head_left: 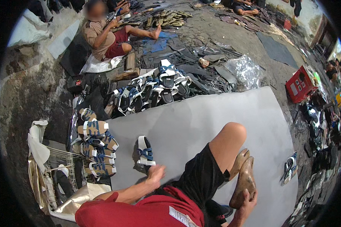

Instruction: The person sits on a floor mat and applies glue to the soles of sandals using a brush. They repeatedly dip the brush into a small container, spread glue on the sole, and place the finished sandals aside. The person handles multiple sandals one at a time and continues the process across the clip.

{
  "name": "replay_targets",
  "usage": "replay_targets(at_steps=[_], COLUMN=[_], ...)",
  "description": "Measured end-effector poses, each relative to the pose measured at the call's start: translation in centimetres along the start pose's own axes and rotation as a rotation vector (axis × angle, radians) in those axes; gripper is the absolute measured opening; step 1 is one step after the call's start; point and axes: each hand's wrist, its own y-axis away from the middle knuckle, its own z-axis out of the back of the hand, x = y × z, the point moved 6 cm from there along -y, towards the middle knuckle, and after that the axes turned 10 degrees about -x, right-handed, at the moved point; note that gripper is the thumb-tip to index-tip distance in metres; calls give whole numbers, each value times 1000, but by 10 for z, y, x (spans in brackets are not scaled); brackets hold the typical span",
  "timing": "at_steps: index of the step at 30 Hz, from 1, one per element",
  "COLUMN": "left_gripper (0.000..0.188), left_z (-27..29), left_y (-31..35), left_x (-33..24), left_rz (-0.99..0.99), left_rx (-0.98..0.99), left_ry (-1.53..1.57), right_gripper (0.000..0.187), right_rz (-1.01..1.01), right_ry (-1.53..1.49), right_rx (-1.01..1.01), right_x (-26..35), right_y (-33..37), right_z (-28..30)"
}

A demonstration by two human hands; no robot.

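My right hand (247, 201), fingers closed, grips a brown, shiny wooden shoe last (243, 183) by its lower end, beside my bent knee. A second brown last-shaped piece (236, 163) shows between that last and my leg, partly hidden. On the left, my left hand (156, 174) is just below a sandal (144, 148) with white and blue straps and a dark sole. That hand's fingers are blurred, and whether they touch the sandal cannot be made out. The sandal lies on a grey sheet (193, 125).
Tan-soled sandals (96, 149) with blue straps are stacked at the sheet's left edge, beside a wire basket (60, 162). More sandals (155, 89) are heaped beyond it. A single sandal (290, 168) and red box (302, 84) lie right. Another person (102, 38) sits far left.
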Motion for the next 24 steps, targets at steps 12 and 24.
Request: replay_targets(at_steps=[12,24], left_gripper=[66,35], left_z=[-271,-227], left_y=[-133,-88], left_x=[-350,-341], left_rz=[-54,-288], left_rx=[-75,436], left_ry=[610,1034], right_gripper=[63,77], right_rz=[452,711], right_ry=[438,997], right_rx=[18,-486], right_x=[-143,-112], right_y=[-128,-117], right_z=[-155,-98])
